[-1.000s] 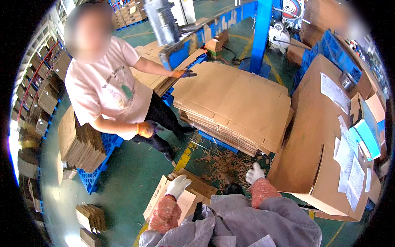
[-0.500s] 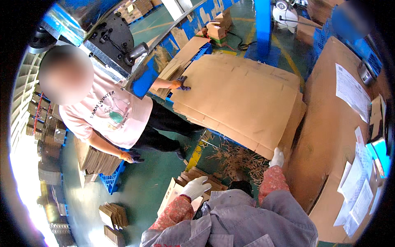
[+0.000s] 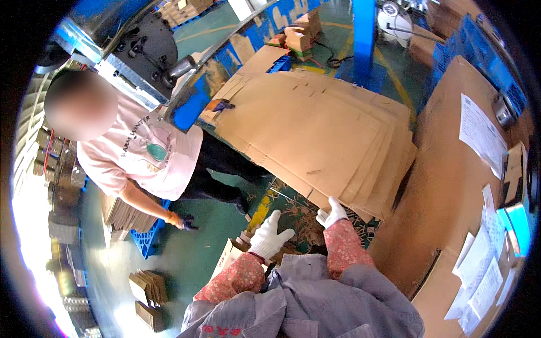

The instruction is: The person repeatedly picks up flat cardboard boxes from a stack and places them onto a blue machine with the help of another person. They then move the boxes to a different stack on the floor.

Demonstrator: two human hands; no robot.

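A pile of large flat cardboard sheets (image 3: pixel 315 129) lies ahead of me, its top sheet shifted left so that the lower sheets show in steps along the right side. My right hand (image 3: pixel 333 214), in a white glove, is at the near edge of the pile with thumb and fingers apart; whether it touches the top sheet I cannot tell. My left hand (image 3: pixel 271 236), also gloved in white, is raised left of it with fingers spread and holds nothing. Across from me, a co-worker's gloved hand (image 3: pixel 221 105) rests at the far left end of the top sheet.
A co-worker (image 3: pixel 141 146) in a pink shirt stands at the left. Brown cardboard (image 3: pixel 434 169) with papers (image 3: pixel 482 132) on it rises at my right. A blue machine beam (image 3: pixel 242 50) crosses ahead. Cardboard scraps (image 3: pixel 304 222) litter the green floor, and small cardboard bundles (image 3: pixel 147 287) sit lower left.
The top sheet has slid left, uncovering more of the sheets beneath. My right hand has moved left from the near right corner. My left hand's fingers have spread, and the co-worker's hand has drawn left.
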